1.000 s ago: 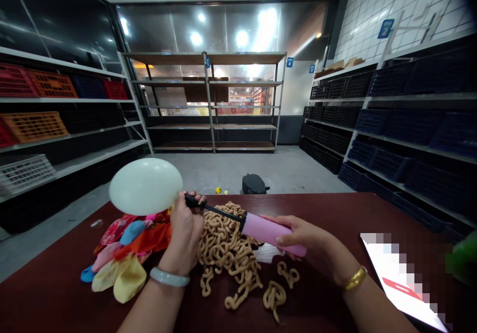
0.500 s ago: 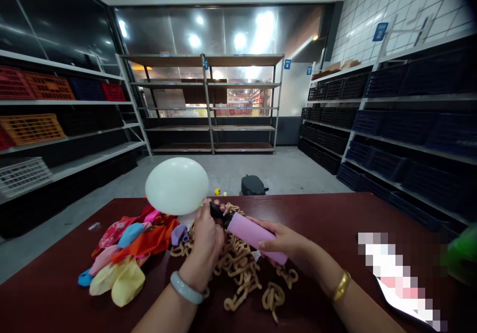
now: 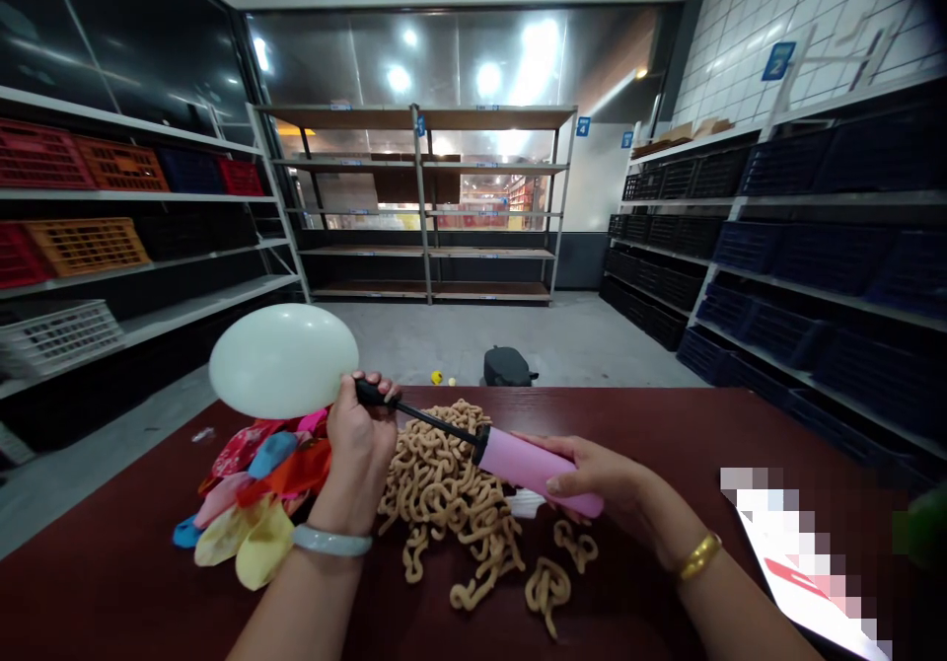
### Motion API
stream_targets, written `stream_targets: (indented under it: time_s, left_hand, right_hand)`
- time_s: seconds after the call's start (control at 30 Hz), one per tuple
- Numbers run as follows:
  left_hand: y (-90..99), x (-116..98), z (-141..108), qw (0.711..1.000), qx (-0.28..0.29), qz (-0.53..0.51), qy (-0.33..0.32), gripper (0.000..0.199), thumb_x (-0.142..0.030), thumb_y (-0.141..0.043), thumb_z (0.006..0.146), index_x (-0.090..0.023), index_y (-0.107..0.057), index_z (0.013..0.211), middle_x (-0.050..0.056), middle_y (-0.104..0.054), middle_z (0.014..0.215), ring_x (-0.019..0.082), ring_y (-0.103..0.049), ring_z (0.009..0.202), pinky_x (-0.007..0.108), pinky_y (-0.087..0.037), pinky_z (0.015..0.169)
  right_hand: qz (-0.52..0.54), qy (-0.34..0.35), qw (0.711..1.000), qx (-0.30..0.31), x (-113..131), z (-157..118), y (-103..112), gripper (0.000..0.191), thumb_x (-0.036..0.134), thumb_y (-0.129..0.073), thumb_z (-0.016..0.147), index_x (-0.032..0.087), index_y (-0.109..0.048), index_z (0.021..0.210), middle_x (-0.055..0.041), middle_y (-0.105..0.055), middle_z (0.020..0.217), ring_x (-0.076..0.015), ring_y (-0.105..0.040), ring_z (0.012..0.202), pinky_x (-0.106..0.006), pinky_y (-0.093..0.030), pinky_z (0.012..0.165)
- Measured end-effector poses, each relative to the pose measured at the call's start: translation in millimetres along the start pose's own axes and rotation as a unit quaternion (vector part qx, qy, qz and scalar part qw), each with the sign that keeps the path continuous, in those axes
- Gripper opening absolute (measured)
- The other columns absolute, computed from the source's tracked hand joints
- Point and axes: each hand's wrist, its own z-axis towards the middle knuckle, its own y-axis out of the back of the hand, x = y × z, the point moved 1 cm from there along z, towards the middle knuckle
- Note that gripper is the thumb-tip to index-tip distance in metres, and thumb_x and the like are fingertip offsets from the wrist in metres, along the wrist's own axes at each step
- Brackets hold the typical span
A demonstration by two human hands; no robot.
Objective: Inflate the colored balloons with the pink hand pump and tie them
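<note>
Our left hand [image 3: 360, 439] grips the black handle [image 3: 374, 394], seemingly pinching the pale balloon [image 3: 285, 360] against it, probably so air stays in; our right hand [image 3: 596, 469] wraps the pink pump [image 3: 527, 464], likely bracing it between both hands. Tan twists [image 3: 448, 488] lie beneath, limp balloons [image 3: 264, 548] left of the left hand.

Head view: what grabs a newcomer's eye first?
Probably the pale inflated balloon, beside the left hand. Next, the pink pump held across the middle, left hand on its black handle, right hand around its barrel. Then the heap of tan curled pieces on the dark red table, limp coloured balloons to its left.
</note>
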Motion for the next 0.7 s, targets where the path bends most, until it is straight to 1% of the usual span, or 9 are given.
stream_targets:
  time_s: [0.1, 0.17, 0.27, 0.37, 0.43, 0.53, 0.63, 0.7]
  left_hand:
    - [-4.4, 17, -13, 1.0, 0.013, 0.004, 0.007, 0.015, -0.027, -0.056, 0.087, -0.018, -0.049, 0.077, -0.001, -0.05, 0.065, 0.011, -0.048, 0.054, 0.022, -0.04, 0.051]
    - [-8.7, 31, -26, 0.999, 0.025, 0.013, 0.023, 0.017, -0.028, -0.061, 0.085, -0.018, -0.049, 0.077, -0.002, -0.05, 0.065, 0.011, -0.048, 0.055, 0.023, -0.041, 0.051]
    - [-14.6, 51, -48, 0.998, 0.033, 0.026, 0.051, 0.018, -0.027, -0.065, 0.081, -0.018, -0.049, 0.077, -0.002, -0.051, 0.066, 0.011, -0.049, 0.055, 0.023, -0.041, 0.053]
    - [-17.5, 63, -62, 0.997, 0.03, 0.035, 0.069, 0.018, -0.027, -0.066, 0.08, -0.018, -0.05, 0.079, -0.002, -0.052, 0.067, 0.01, -0.05, 0.056, 0.023, -0.042, 0.054]
    - [-17.3, 64, -64, 0.996, 0.029, 0.038, 0.07, 0.018, -0.027, -0.067, 0.079, -0.019, -0.05, 0.08, -0.002, -0.052, 0.068, 0.01, -0.05, 0.056, 0.023, -0.043, 0.056]
    - [-15.5, 58, -57, 0.996, 0.028, 0.041, 0.068, 0.018, -0.025, -0.067, 0.078, -0.019, -0.049, 0.077, -0.002, -0.052, 0.067, 0.011, -0.05, 0.055, 0.024, -0.043, 0.055]
    - [-13.7, 43, -43, 0.997, 0.021, 0.039, 0.057, 0.018, -0.022, -0.065, 0.078, -0.018, -0.048, 0.075, -0.002, -0.051, 0.065, 0.011, -0.049, 0.053, 0.024, -0.042, 0.052]
    - [-12.3, 30, -32, 0.998, 0.009, 0.039, 0.038, 0.016, -0.021, -0.064, 0.078, -0.018, -0.048, 0.075, -0.003, -0.05, 0.064, 0.011, -0.049, 0.053, 0.023, -0.04, 0.05]
  right_hand:
    - [-0.02, 0.039, 0.999, -0.02, -1, 4, -4, 0.081, 0.036, -0.08, 0.069, 0.03, -0.046, 0.142, -0.0049, -0.062, 0.12, -0.0154, -0.06, 0.084, -0.023, -0.049, 0.068]
    - [-0.022, 0.047, 0.998, -0.033, -2, 6, -10, 0.081, 0.037, -0.079, 0.07, 0.03, -0.045, 0.142, -0.0045, -0.063, 0.118, -0.0165, -0.06, 0.086, -0.025, -0.049, 0.07]
    - [-0.013, 0.043, 0.998, -0.05, -1, 11, -19, 0.083, 0.038, -0.078, 0.071, 0.03, -0.041, 0.145, -0.0044, -0.065, 0.113, -0.0152, -0.061, 0.078, -0.025, -0.049, 0.065]
    - [-0.006, 0.04, 0.998, -0.057, -1, 14, -27, 0.087, 0.039, -0.078, 0.071, 0.031, -0.037, 0.147, -0.0039, -0.065, 0.109, -0.0134, -0.059, 0.071, -0.025, -0.048, 0.062]
    - [-0.014, 0.04, 0.997, -0.063, -1, 16, -30, 0.087, 0.039, -0.078, 0.07, 0.031, -0.037, 0.147, -0.0035, -0.065, 0.11, -0.0132, -0.059, 0.071, -0.026, -0.049, 0.063]
    - [-0.024, 0.041, 0.997, -0.063, 0, 17, -32, 0.086, 0.04, -0.078, 0.071, 0.032, -0.038, 0.146, -0.0033, -0.063, 0.114, -0.0148, -0.059, 0.076, -0.028, -0.05, 0.068]
    - [-0.022, 0.027, 0.998, -0.055, 3, 15, -32, 0.088, 0.04, -0.077, 0.07, 0.031, -0.036, 0.147, -0.0048, -0.063, 0.118, -0.0168, -0.061, 0.079, -0.029, -0.051, 0.069]
    - [-0.029, 0.022, 0.998, -0.051, 6, 11, -31, 0.086, 0.039, -0.077, 0.07, 0.031, -0.038, 0.146, -0.0057, -0.061, 0.123, -0.0191, -0.061, 0.085, -0.03, -0.051, 0.072]
